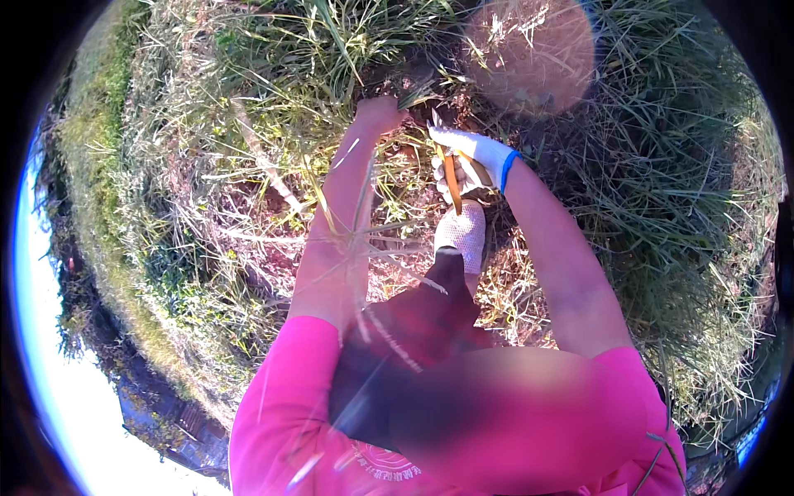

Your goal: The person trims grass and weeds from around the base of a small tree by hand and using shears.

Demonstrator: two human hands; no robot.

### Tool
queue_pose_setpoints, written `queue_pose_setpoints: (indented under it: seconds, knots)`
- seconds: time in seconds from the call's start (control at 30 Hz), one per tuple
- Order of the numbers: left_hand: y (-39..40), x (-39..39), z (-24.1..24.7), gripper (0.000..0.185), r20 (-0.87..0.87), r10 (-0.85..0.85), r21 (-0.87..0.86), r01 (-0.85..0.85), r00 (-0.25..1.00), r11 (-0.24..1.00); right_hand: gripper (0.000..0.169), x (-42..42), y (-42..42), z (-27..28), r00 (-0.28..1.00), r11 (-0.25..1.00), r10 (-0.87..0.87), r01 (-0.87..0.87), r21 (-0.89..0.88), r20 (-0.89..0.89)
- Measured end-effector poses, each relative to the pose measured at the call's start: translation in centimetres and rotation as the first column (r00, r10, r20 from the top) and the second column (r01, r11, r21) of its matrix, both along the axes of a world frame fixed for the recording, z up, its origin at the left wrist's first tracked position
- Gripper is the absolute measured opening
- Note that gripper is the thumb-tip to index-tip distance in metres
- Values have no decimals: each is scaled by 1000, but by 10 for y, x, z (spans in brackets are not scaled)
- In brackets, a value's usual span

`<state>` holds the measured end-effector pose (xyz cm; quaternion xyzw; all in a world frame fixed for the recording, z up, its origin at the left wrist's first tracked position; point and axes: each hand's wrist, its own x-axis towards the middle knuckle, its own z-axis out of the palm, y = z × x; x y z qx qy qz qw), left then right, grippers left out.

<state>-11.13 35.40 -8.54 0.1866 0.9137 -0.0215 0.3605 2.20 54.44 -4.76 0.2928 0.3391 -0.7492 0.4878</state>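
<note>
My left hand, bare, is closed low in the grass, around some grass blades by its fingers. To its right is my right hand, in a white knitted glove with a blue cuff. It is closed around a tool with a flat orange-brown handle, which points down towards my shoe. A thin pointed part shows above the gloved fingers; the tool's working end is mostly hidden, so its kind is unclear. The two hands are close together but apart.
A white mesh shoe stands just below the gloved hand. Long grass grows thickly on the right, with dry stalks on the left. Blurred seed heads hang close before the camera, across my left forearm. Bare soil and straw lie about the shoe.
</note>
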Motion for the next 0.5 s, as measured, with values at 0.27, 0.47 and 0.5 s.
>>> queue_pose_setpoints:
  seconds: [0.27, 0.47, 0.5]
  knots:
    - [-13, 23, 26, 34, 185, 352, 305, -394, 918, 867, 45, -14, -27, -8, 997, 998, 57, -54, 45, -53]
    - [-9, 24, 26, 31, 189, 408, 282, -448, 893, 848, 40, -23, -24, -9, 979, 934, 45, 30, 356, -200]
    - [-16, 18, 30, 29, 132, 423, 295, -443, 896, 846, 41, -20, -23, -5, 981, 945, 18, 46, 325, -192]
